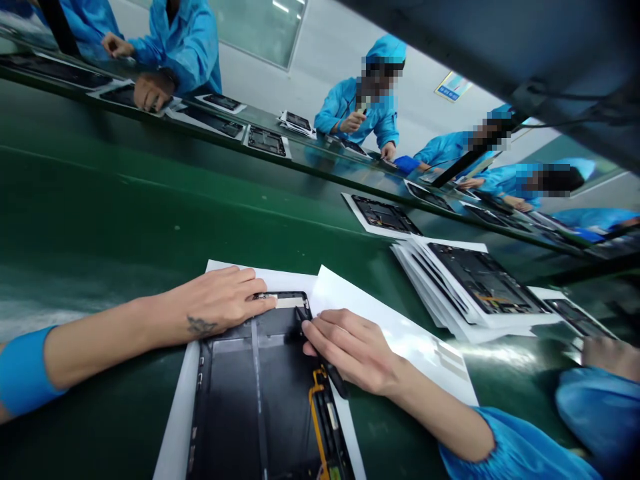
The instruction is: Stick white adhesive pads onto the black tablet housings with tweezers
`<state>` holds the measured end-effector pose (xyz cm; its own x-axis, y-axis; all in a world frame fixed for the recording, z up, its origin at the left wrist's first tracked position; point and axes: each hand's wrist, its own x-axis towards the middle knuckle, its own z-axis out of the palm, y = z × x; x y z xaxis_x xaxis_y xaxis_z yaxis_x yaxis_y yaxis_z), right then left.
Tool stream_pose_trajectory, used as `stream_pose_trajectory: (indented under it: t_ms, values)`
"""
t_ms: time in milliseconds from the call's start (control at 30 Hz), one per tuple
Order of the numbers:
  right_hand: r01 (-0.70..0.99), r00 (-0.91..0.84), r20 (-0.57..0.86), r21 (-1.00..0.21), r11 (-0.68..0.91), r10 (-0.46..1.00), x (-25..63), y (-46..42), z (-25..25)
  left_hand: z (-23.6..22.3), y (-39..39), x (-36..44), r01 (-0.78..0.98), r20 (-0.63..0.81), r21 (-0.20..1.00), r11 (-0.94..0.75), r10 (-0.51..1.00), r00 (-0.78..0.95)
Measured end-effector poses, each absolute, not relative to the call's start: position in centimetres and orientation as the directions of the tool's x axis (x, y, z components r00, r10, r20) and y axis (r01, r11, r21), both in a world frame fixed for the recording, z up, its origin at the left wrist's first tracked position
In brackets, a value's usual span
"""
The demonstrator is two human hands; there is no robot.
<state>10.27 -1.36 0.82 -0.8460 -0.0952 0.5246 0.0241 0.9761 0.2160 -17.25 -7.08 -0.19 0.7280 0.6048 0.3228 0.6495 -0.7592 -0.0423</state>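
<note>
An opened tablet housing (230, 400) lies on a white paper sheet (380, 313), its black inner face up and an orange flex cable (315, 407) at its lower right. My left hand (225, 303) rests on the housing's top edge, fingertips beside a pale strip of tape (290, 302). My right hand (350, 350) is shut on a black hand tool (336, 378), whose tip meets the housing's upper right corner area. The hand hides most of the tool.
Beneath everything runs a green conveyor belt (150, 213). To the right stands a stack of tablet housings on white sheets (480, 287). More housings line a raised rail (265, 141), with blue-smocked co-workers beyond. A co-worker's hand (613, 357) shows at the right edge.
</note>
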Motion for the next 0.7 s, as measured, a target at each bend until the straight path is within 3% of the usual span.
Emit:
stream_pose_trajectory:
  t_ms: [500,600,700]
  values:
    - [0.058,-0.845,0.534,0.138,0.989,-0.025,10.20,-1.75,1.01,-0.10,-7.03,-17.23,0.656,0.336,-0.069,-0.752,0.602,0.725]
    - [0.050,-0.839,0.544,0.078,0.996,0.000,10.21,-1.73,1.11,-0.44,-7.10,-17.45,0.653,0.312,-0.062,-0.755,0.607,0.731]
    - [0.055,-0.775,0.627,-0.059,0.997,0.080,10.35,-1.65,1.47,-0.52,-7.12,-17.58,0.657,0.297,-0.081,-0.750,0.611,0.734]
